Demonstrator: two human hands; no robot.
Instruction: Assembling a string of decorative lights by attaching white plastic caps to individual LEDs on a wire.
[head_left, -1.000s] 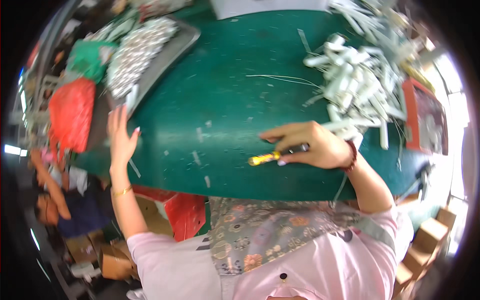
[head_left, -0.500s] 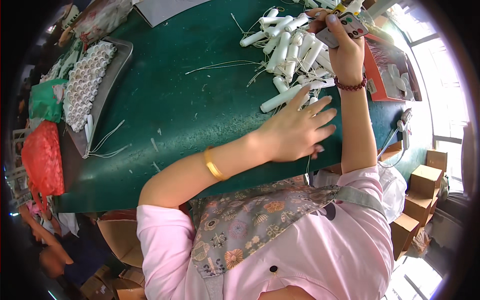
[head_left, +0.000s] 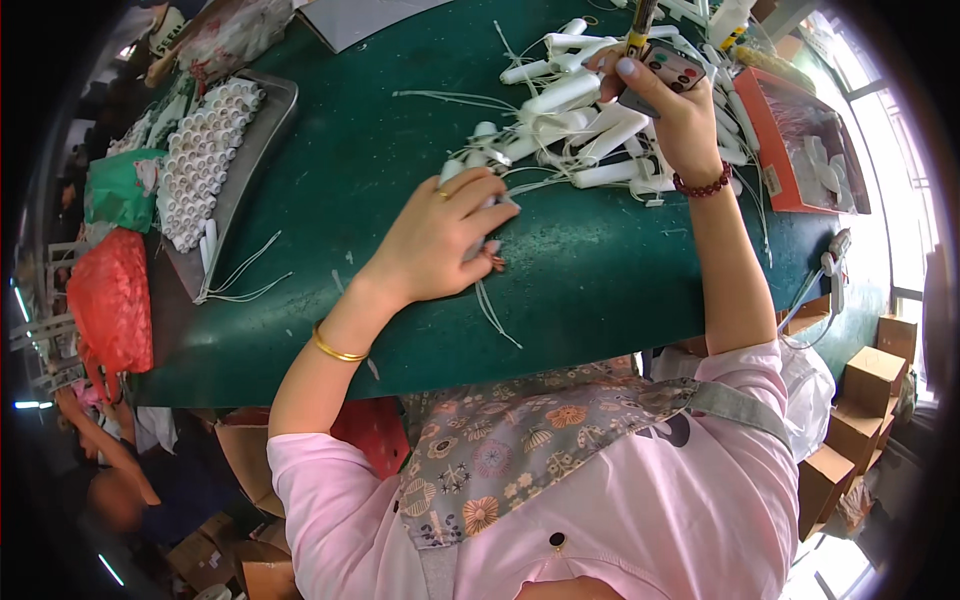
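My left hand (head_left: 435, 240), with a gold bangle, is closed at the table's middle over a few white tubes (head_left: 480, 150) with thin wires. The tubes poke out beyond its fingers, and pale wires (head_left: 492, 315) hang out on the near side; what lies under the palm is hidden. Farther right, my right hand (head_left: 685, 120) grips a small flat remote control (head_left: 675, 68) with coloured buttons. A slim yellow-and-black stick, perhaps a pen (head_left: 640, 30), also stands up from its fingers. Beneath and left of it spreads a loose pile of wired white tubes (head_left: 610, 135).
A metal tray (head_left: 275, 120) on the left holds rows of upright white tubes (head_left: 210, 150). Green and red bags (head_left: 110, 300) sit beside it. At the right are an orange box (head_left: 775, 150), a small white bottle (head_left: 728, 22) and stacked cartons (head_left: 850, 400). Another person works at lower left.
My left hand has moved left from the pile's near side, its spread fingers now curled over some tubes. Several tubes shifted left with it. My right hand still holds the remote.
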